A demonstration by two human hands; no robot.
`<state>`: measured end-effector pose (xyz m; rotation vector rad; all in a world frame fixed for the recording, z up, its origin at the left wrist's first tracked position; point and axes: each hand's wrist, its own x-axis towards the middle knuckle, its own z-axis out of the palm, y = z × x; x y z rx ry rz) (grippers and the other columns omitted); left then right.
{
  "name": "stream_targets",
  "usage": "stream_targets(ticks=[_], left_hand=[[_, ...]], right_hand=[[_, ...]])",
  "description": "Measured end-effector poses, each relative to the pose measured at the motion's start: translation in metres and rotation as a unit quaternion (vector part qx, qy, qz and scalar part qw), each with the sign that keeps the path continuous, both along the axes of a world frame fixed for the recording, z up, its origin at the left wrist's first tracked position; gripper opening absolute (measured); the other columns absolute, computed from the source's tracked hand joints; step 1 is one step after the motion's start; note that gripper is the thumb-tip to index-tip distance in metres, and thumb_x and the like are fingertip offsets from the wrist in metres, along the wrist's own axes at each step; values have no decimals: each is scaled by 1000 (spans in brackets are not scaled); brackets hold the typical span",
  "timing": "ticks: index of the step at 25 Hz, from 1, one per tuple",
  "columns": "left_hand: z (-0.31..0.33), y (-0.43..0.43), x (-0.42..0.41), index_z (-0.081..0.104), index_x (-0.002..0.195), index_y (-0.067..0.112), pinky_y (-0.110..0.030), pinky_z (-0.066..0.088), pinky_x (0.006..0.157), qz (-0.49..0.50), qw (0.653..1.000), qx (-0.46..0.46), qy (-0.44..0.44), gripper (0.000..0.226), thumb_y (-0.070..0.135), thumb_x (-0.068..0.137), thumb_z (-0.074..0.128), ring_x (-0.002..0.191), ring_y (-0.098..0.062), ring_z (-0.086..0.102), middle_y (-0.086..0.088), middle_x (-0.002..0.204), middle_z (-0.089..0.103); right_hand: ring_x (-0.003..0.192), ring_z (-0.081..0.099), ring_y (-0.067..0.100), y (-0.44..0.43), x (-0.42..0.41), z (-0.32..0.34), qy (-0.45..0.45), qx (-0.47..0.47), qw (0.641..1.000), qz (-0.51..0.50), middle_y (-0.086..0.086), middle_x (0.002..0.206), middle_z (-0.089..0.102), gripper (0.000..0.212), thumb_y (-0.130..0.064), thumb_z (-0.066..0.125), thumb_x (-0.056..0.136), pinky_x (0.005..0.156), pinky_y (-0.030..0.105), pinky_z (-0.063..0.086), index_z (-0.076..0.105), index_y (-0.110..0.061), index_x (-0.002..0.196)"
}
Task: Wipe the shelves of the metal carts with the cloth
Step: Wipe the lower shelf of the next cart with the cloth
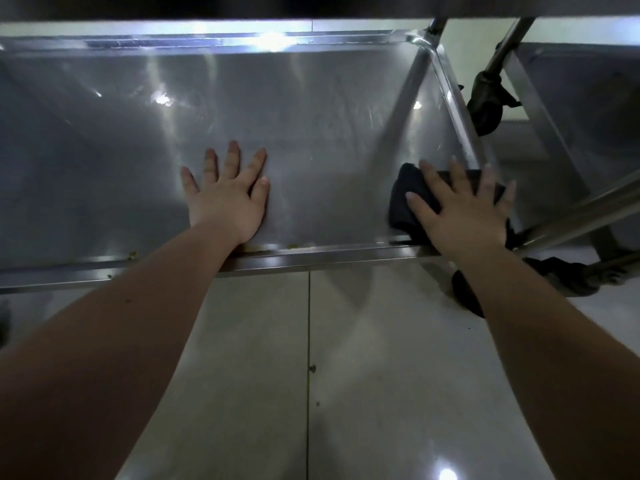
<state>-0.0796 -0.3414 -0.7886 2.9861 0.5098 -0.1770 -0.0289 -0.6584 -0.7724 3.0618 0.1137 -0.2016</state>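
Note:
The low shelf of a steel cart (104, 140) fills the upper half of the head view, shiny and bare. My left hand (227, 195) lies flat on it with fingers spread, near the front rim. My right hand (460, 206) presses flat on a dark cloth (407, 199) at the shelf's front right corner. Part of the cloth is hidden under that hand and spills over the front rim.
A second steel cart (568, 109) stands to the right, its black caster wheels (485, 105) close to the first cart's corner post (436, 29). An upper shelf edge (242, 5) overhangs at the top. Small yellowish crumbs (298, 244) lie along the front rim. Glossy tiled floor (346, 375) lies below.

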Motion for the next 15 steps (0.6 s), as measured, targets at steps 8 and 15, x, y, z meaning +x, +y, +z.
stream_targets(ticks=[8,15], left_hand=[[2,-5,-8,-1,151,51,-59,-7,115,-8,1000,-14,3,51,52,101,10,150,-25,-10,9,164,-7],[1,-20,-7,-1,152,48,-61,-7,115,-2,1000,-1,2,53,52,100,8,150,-30,-9,4,164,-7]], right_hand=[[147,-5,44,120,-58,-2,25,29,982,184,-9,164,3,73,-79,-4,78,107,70,-12,-3,-56,146],[148,-9,40,2,5,-5,4,-1,999,-48,-13,164,0,68,-78,0,83,107,70,-12,-4,-55,147]])
